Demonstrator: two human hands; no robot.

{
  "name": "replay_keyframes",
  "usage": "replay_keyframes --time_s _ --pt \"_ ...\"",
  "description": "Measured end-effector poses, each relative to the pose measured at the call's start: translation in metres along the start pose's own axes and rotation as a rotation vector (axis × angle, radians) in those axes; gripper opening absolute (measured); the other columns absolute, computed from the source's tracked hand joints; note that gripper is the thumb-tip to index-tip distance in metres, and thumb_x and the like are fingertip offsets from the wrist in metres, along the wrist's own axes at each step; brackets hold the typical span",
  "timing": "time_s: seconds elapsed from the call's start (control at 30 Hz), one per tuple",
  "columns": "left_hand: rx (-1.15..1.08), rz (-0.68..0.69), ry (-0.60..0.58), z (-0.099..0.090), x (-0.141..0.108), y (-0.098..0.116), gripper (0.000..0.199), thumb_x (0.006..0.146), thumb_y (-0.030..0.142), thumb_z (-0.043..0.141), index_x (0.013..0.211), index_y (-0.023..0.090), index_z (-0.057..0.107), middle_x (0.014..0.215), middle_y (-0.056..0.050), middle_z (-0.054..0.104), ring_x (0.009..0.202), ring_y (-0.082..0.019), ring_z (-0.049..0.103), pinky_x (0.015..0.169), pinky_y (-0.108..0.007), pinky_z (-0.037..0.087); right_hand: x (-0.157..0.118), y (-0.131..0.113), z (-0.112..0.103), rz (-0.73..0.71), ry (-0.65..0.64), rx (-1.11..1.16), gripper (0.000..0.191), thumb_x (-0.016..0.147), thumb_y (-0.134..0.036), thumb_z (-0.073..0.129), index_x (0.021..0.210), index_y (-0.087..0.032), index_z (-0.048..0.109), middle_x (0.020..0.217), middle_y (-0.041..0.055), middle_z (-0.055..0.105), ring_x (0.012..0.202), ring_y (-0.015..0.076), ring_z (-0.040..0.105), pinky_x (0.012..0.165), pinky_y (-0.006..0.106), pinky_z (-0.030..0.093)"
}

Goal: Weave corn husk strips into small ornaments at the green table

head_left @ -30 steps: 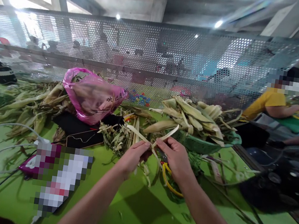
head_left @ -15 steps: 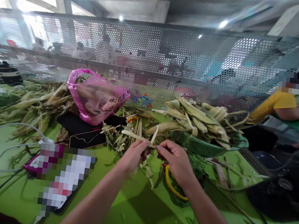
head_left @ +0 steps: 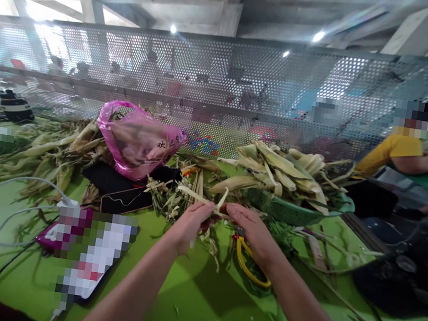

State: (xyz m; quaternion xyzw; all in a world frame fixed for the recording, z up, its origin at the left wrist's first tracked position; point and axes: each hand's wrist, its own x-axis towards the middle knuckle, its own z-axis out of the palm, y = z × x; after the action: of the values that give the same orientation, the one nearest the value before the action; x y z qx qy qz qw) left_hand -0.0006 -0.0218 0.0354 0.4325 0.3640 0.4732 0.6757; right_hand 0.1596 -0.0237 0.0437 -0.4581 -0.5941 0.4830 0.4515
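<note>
Husk strips are crossing above the desk; the left hand is pinching them. The right hand is resting close, but I cannot tell its grip. Loose pinching could be making them slip apart.

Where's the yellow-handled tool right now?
In the head view, the yellow-handled tool lies right of centre, partly hidden by the right hand.
</note>
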Motion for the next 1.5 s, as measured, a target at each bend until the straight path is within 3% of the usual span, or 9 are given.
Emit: replay_keyframes --time_s 0.1,0.3,0.47,0.67,0.77,0.93,1.17,1.33,1.5 --pt "0.008 0.005 -0.098 0.001 0.000 -0.001 0.026 0.074 0.040 0.060 0.074 0.014 0.058 0.069 0.000 0.052 0.058 -0.008 0.041 0.053 -0.022 0.028 -0.001 0.000 0.002 0.037 0.009 0.182 0.027 0.074 -0.044 0.069 0.086 -0.019 0.068 0.083 0.0034 0.069 0.079 0.0195 0.061 0.079 0.032 0.045" --pt "0.166 0.052 -0.208 0.001 0.001 -0.003 0.027 0.078 0.042 0.057 0.073 0.015 0.054 0.062 0.002 0.048 0.054 -0.008 0.041 0.052 -0.023 0.031 -0.004 -0.002 0.007 0.120 0.119 0.418 0.028 0.063 -0.037 0.079 0.078 -0.019 0.063 0.068 0.0001 0.064 0.059 0.0157 0.058 0.062 0.031 0.048" --pt "0.306 0.088 -0.246 0.002 0.004 -0.008 0.036 0.083 0.047 0.050 0.063 0.017 0.046 0.056 0.002 0.042 0.052 -0.008 0.038 0.051 -0.024 0.028 -0.002 0.004 0.007 0.033 0.218 0.337 0.028 0.062 -0.036 0.079 0.071 -0.019 0.059 0.064 -0.0032 0.059 0.056 0.0120 0.053 0.057 0.026 0.044" --pt "0.278 0.139 -0.312 0.002 0.005 -0.012 0.029 0.082 0.043 0.055 0.075 0.016 0.052 0.058 0.005 0.038 0.051 -0.007 0.031 0.050 -0.023 0.024 0.002 0.010 0.006 -0.035 0.315 0.227 0.027 0.065 -0.038 0.076 0.070 -0.019 0.057 0.062 -0.0041 0.053 0.054 0.0102 0.046 0.055 0.025 0.040" --pt "0.249 0.126 -0.299 0.003 0.002 -0.007 0.030 0.081 0.045 0.056 0.075 0.016 0.053 0.059 0.003 0.047 0.051 -0.007 0.039 0.050 -0.022 0.030 0.000 0.005 0.003 -0.062 0.306 0.119 0.028 0.068 -0.042 0.074 0.074 -0.019 0.058 0.065 -0.0027 0.055 0.058 0.0117 0.048 0.059 0.026 0.041" --pt "0.183 0.109 -0.157 0.003 0.000 0.000 0.027 0.080 0.043 0.056 0.074 0.016 0.052 0.060 0.001 0.054 0.049 -0.009 0.048 0.050 -0.022 0.037 -0.003 -0.003 -0.002 -0.080 0.108 -0.104 0.026 0.079 -0.045 0.061 0.081 -0.019 0.059 0.074 -0.0002 0.058 0.070 0.0149 0.052 0.066 0.027 0.041" --pt "0.147 0.226 -0.018 0.000 0.007 -0.010 0.028 0.081 0.038 0.055 0.066 0.017 0.047 0.055 0.005 0.041 0.049 -0.006 0.035 0.048 -0.020 0.027 0.000 0.001 -0.003 -0.048 -0.001 -0.132 0.024 0.076 -0.040 0.066 0.069 -0.018 0.059 0.064 -0.0025 0.055 0.064 0.0132 0.050 0.065 0.026 0.040" --pt "0.191 0.170 -0.076 0.003 0.006 -0.006 0.027 0.077 0.039 0.061 0.069 0.014 0.057 0.054 0.005 0.036 0.050 -0.007 0.029 0.049 -0.021 0.023 -0.003 -0.003 0.000 0.048 0.076 0.137 0.027 0.074 -0.042 0.069 0.085 -0.019 0.064 0.078 0.0007 0.064 0.071 0.0154 0.057 0.071 0.029 0.045" --pt "0.211 0.147 -0.140 0.005 0.005 -0.007 0.033 0.074 0.046 0.064 0.075 0.013 0.068 0.057 0.002 0.047 0.054 -0.008 0.034 0.053 -0.022 0.028 -0.001 0.002 0.005 -0.004 0.221 0.170 0.030 0.066 -0.044 0.074 0.074 -0.018 0.062 0.069 0.0004 0.060 0.062 0.0147 0.054 0.063 0.028 0.046"
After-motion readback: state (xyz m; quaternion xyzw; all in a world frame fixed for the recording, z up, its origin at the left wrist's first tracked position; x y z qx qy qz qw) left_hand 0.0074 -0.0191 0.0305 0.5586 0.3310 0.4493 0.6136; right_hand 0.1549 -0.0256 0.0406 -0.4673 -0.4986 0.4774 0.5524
